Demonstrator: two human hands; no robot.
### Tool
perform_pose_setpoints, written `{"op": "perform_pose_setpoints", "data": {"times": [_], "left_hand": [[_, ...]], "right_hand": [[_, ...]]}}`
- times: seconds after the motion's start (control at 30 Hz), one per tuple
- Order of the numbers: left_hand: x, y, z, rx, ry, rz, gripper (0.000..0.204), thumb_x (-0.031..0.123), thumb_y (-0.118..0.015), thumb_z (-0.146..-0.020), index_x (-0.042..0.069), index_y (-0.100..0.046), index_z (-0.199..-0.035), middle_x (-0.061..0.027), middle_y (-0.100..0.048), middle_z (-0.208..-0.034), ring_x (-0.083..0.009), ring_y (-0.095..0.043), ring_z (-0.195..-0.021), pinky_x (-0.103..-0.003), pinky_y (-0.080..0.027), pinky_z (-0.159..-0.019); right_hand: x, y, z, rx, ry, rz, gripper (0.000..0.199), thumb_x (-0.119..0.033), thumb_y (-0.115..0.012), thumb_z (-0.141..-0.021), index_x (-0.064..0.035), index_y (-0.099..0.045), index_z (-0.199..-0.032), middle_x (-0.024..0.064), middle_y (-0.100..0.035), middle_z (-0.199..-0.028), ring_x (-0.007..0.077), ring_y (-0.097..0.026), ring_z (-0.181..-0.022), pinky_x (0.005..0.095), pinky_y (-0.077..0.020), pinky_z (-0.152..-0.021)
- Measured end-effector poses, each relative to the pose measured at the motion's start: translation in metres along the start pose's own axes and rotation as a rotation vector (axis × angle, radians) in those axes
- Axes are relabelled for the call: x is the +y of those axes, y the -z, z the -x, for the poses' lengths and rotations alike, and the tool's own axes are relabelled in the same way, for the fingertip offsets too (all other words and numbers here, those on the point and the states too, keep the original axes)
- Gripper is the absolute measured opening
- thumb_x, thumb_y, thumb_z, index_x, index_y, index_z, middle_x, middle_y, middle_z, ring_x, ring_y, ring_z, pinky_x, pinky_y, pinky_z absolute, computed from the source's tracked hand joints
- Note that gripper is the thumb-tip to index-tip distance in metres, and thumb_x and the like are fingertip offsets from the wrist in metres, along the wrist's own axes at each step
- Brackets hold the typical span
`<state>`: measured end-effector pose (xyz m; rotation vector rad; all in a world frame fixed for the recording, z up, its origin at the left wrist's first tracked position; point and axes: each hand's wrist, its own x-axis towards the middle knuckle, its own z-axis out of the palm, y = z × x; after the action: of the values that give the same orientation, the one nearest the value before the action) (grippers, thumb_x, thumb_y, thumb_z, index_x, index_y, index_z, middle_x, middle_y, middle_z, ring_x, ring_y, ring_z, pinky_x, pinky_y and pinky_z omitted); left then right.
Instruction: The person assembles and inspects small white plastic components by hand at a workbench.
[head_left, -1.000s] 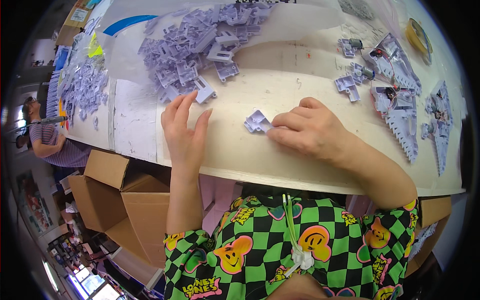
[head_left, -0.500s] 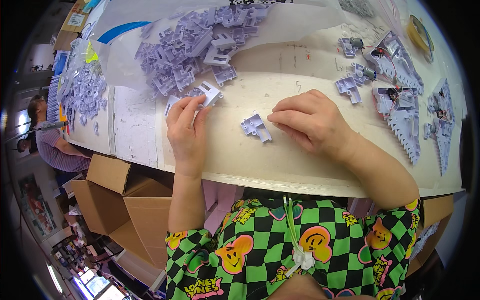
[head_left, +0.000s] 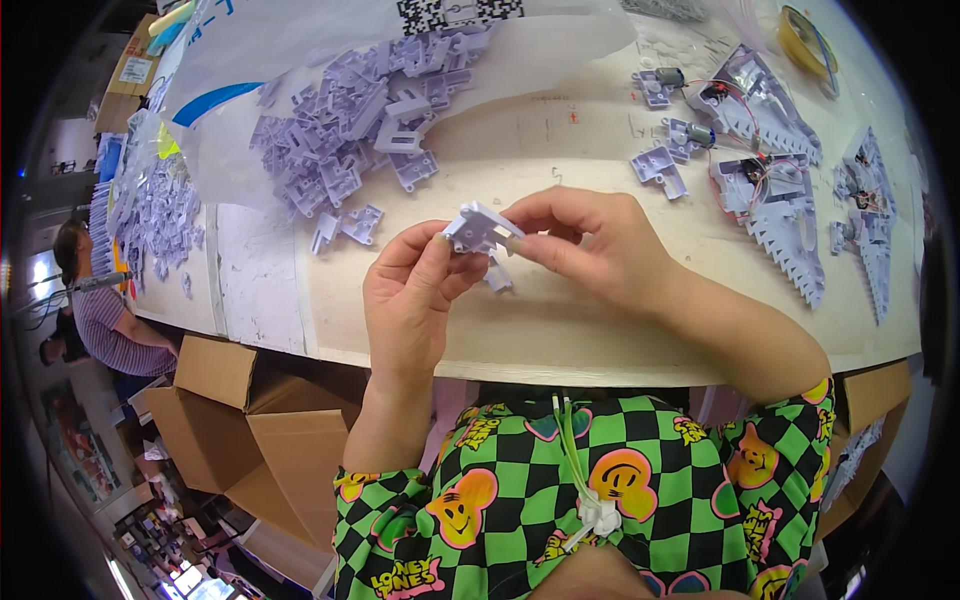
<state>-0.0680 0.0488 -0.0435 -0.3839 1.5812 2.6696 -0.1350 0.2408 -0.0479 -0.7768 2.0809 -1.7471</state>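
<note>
The left hand (head_left: pixel 418 285) pinches one end of a pale lavender plastic bracket (head_left: pixel 474 228) between thumb and fingers; the right hand (head_left: pixel 595 240) grips its other end the same way. The bracket is tilted, raised above the worktop (head_left: pixel 570 335) near its front edge. A second bracket (head_left: pixel 499 276) lies just below, partly covered by the left fingers; whether they touch it cannot be told.

Both grips look light and sit at the bracket's ends, so a slip of either thumb could make it twist or drop onto the piece beneath. Squeezing or bending it might stress its thin walls. A low sweep of the left hand could nudge the second bracket or the two loose brackets (head_left: pixel 361 224) beside the heap of brackets (head_left: pixel 345 125). Farther right, a careless elbow could catch the red wires (head_left: pixel 741 118) on the saw-toothed shells (head_left: pixel 785 225).
</note>
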Motion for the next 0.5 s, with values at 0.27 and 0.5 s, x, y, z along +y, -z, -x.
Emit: {"op": "perform_pose_setpoints", "data": {"times": [0.27,0.5], "left_hand": [[0.0011,0.0002,0.0027,-0.013,0.063,-0.073,0.02,0.011,-0.054,-0.092,-0.003,-0.056,-0.105,-0.0117,-0.065,-0.091,-0.0176,-0.066,-0.077,-0.031,-0.056,-0.072],[0.002,0.0013,0.0077,-0.038,0.064,-0.105,0.017,0.011,-0.056,-0.091,-0.003,-0.059,-0.1,-0.0103,-0.065,-0.089,-0.0163,-0.064,-0.077,-0.031,-0.055,-0.073]], "right_hand": [[-0.0051,0.0076,-0.0032,-0.043,-0.349,-0.488,0.024,-0.016,-0.058,-0.088,0.0032,-0.062,-0.101,0.0039,-0.064,-0.083,0.0063,-0.056,-0.071,0.0216,-0.0464,-0.059],[-0.0018,0.0033,-0.0022,-0.043,-0.342,-0.51,0.024,-0.018,-0.058,-0.089,0.0022,-0.063,-0.1,0.0028,-0.063,-0.081,0.0062,-0.056,-0.072,0.0213,-0.0462,-0.058]]}}
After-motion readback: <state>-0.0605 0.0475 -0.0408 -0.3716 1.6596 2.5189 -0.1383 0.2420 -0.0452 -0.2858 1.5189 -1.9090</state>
